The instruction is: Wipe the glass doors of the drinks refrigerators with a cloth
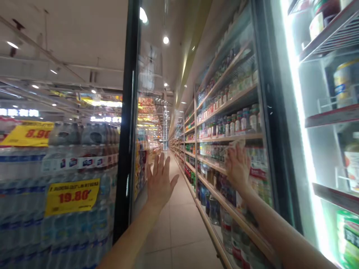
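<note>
- My left hand [160, 183] is spread flat, fingers apart, palm against the glass door [148, 123] that stands swung out into the aisle; it grasps nothing.
- My right hand [238, 164] is also spread and released, pressed flat toward the glass front of the neighbouring cooler section [238, 112], level with its middle shelves; whether the palm actually touches the glass I cannot tell.
- Behind that glass, wooden shelves hold rows of small bottles [241, 121] with pale caps, and darker, larger bottles [213, 209] sit lower down; their labels are too blurred to read.
- At far right the lit cooler interior [331, 112] stands uncovered, with jars and cans [343, 84] on wire racks and a green package [347, 235] near the bottom.
- On my left, stacked packs of water bottles [56, 209] carry 2 yellow price tags: the lower tag [72, 196] reads 19.80 and the upper tag [28, 133] reads 8.90.
- The tiled aisle floor [182, 228] runs straight ahead between the shelves.
</note>
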Available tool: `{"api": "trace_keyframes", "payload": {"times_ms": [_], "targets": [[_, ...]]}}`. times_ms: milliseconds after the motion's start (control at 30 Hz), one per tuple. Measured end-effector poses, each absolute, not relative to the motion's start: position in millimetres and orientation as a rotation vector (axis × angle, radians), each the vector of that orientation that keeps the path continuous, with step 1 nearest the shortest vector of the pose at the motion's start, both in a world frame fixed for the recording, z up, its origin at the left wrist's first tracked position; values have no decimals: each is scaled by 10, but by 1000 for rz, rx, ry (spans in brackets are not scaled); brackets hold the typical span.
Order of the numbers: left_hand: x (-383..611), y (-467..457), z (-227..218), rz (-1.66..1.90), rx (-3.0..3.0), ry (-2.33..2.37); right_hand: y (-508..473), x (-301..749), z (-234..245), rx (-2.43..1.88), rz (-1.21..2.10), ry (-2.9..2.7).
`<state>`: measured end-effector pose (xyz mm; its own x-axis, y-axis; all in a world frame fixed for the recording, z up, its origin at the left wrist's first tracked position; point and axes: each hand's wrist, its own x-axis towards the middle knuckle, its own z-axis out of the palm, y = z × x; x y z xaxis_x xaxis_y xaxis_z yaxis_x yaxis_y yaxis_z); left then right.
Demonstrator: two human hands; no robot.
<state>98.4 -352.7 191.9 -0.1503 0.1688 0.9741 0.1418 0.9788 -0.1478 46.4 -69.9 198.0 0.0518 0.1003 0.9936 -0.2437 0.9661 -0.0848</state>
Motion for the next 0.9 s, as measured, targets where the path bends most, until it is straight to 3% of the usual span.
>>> {"api": "trace_keyframes", "payload": {"times_ms": [100, 333, 600, 900], "targets": [[992, -3517, 1964, -5, -217, -1759, -829, 461, 2095, 32, 344, -1478], [1001, -3598, 1951, 58, -210, -1740, -1653, 577, 1876, 584, -51, -1487], [1013, -3747, 1921, 71, -175, -1739, -1174, 447, 2259, 37, 349, -1440], [1195, -4087, 2002, 135, -183, -1678, -2220, 666, 1811, 756, -71, -1433]]}}
